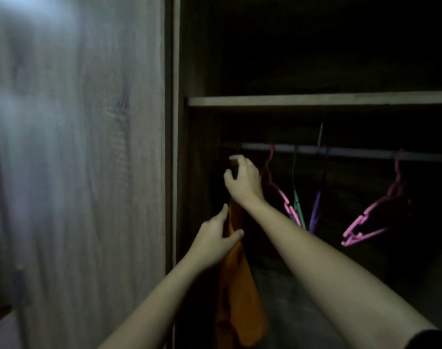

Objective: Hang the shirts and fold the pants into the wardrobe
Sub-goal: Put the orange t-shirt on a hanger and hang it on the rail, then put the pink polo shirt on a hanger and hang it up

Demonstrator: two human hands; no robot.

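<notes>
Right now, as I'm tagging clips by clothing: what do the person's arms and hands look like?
Both forearms are bare. The left hand and right hand show no gloves, rings or watch, as far as the dim light allows. The only clothing in view is a dark sleeve on the right arm, at the lower right corner; no sleeve shows on the left arm.

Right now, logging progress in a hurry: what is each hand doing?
Left hand: pinches the orange shirt.
Right hand: curled below the rod; grip cannot be told, too dark.
</notes>
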